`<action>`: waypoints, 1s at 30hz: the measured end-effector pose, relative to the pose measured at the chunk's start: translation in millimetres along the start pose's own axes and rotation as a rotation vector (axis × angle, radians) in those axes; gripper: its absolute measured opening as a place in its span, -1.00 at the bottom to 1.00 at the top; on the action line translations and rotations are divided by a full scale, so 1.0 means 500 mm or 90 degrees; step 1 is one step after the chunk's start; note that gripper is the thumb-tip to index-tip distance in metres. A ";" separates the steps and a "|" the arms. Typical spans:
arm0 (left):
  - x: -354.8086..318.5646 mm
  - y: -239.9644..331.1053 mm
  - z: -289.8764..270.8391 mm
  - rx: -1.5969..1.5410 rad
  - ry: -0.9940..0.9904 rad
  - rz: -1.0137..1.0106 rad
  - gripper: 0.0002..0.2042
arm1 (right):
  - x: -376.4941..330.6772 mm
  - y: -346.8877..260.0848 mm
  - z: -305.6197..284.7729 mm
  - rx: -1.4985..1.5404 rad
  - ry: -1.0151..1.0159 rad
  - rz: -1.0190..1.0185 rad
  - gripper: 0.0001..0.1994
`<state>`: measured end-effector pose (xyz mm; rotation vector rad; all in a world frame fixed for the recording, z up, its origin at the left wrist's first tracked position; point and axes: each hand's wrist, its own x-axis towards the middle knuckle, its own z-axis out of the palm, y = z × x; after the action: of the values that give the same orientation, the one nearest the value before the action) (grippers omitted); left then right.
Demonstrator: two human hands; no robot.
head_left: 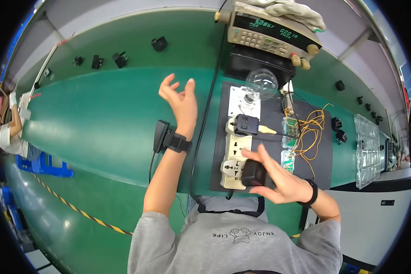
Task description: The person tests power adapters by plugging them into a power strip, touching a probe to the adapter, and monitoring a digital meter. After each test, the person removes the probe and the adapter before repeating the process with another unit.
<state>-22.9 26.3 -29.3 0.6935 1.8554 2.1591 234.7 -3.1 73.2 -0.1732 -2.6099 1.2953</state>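
My right hand [283, 182] is closed around a black power adapter [254, 173], thumb on its near side and fingers on its far side. The adapter sits against the near end of a cream power strip [235, 145]; whether its pins are in the sockets is hidden. Farther up the strip, another black adapter [246, 124] is plugged in, with a pale yellow connector [266, 129] at its side. Left of the strip, my left hand [181, 100] hovers over the green bench with fingers apart, holding nothing. A black device [161, 136] is strapped at the left wrist.
Behind the strip stand a clear bulb [262, 84] in a white holder and a bench meter [274, 34]. Yellow wires [308, 137] and green circuit boards [289, 160] lie to the right, before a clear plastic tray [367, 150]. Several black adapters [159, 44] line the back; another person [14, 128] sits far left.
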 end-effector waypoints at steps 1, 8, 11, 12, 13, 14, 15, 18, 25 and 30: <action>-0.001 0.001 -0.002 0.003 0.008 -0.008 -0.53 | 0.012 0.004 0.002 0.006 -0.054 0.003 -0.01; 0.004 0.009 -0.015 -0.044 0.006 0.003 -0.55 | 0.024 -0.006 0.007 -0.161 -0.022 -0.053 -0.37; 0.003 0.018 -0.014 -0.051 -0.007 -0.002 -0.58 | 0.027 -0.009 0.008 -0.217 -0.008 0.011 -0.37; 0.000 0.022 -0.013 -0.051 -0.005 -0.005 -0.58 | 0.031 -0.011 0.009 -0.223 -0.006 0.008 -0.37; -0.003 0.028 -0.012 -0.048 -0.025 -0.011 -0.60 | 0.034 -0.015 0.011 -0.230 -0.002 0.005 -0.37; -0.005 0.029 -0.014 -0.045 -0.044 -0.017 -0.62 | 0.037 -0.024 0.016 -0.228 -0.004 0.006 -0.37; -0.005 0.028 -0.015 -0.044 -0.043 -0.019 -0.62 | 0.039 -0.039 0.023 -0.272 -0.006 0.031 -0.36; -0.008 0.029 -0.016 -0.019 -0.106 -0.021 -0.67 | 0.041 -0.059 0.032 -0.364 0.000 0.082 -0.35; -0.026 0.053 -0.005 -0.052 -0.270 0.052 -0.73 | 0.031 -0.032 0.057 -0.471 0.000 0.035 -0.42; -0.039 0.090 -0.029 -0.050 -0.669 0.143 -0.64 | 0.024 0.013 -0.033 -0.280 0.040 0.013 -0.56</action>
<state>-6.7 -3.7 9.0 1.6486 1.1354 1.4239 227.2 16.2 79.3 -0.3050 -2.8032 0.6894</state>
